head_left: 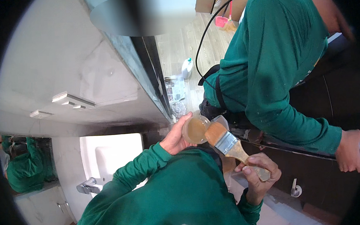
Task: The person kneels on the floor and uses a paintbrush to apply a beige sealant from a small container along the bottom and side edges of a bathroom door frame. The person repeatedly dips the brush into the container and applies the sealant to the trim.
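My half-curled left hand (174,135) is cupping a clear, round plastic tub (194,130); my closed right hand (263,171) is gripping a tan-bristled, metal-banded brush (226,143) beside it, presumably limiting drips.

A pale, faintly veined wall (52,49) carrying white fittings (73,100) spans the left, edged by a dark frame (152,65). Nearby are a bright white basin (113,149) with a chrome faucet (87,186) and a mirror (27,165). Light wood-look planks cover the floor (173,40); a dark brown surface (328,98) fills the right.
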`<state>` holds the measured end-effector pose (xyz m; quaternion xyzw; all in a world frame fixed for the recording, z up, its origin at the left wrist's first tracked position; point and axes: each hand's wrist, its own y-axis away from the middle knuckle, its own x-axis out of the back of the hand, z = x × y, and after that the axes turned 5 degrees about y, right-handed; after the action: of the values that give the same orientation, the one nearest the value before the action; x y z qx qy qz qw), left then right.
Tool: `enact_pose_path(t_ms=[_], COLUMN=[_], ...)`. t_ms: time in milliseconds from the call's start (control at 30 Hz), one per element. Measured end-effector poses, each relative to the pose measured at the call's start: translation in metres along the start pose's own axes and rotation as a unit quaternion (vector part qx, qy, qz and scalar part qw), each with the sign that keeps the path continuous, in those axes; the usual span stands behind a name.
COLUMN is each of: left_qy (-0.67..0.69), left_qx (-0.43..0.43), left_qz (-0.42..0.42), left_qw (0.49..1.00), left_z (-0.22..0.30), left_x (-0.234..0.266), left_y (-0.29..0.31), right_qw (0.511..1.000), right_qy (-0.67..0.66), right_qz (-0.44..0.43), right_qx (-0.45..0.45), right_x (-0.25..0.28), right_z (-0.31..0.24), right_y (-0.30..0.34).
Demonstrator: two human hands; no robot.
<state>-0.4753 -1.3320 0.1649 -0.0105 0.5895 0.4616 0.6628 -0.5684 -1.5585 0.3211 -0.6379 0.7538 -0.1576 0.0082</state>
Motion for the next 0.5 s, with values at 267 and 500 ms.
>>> enact_pose_path(t_ms=[267,500], left_qy=[0.040,-0.110], left_qx=[-0.126,-0.156], left_qz=[-0.036,0.086], left_qw=[0.991,0.978], left_z=[-0.008,0.004], left_x=[0.008,0.031], left_y=[0.031,0.018], right_qw=[0.986,0.989], right_qy=[0.111,0.043], right_qz=[-0.082,-0.020], right_qx=[0.089,0.141], right_x=[-0.018,-0.046], right_z=[-0.019,-0.034], right_y=[0.027,0.070])
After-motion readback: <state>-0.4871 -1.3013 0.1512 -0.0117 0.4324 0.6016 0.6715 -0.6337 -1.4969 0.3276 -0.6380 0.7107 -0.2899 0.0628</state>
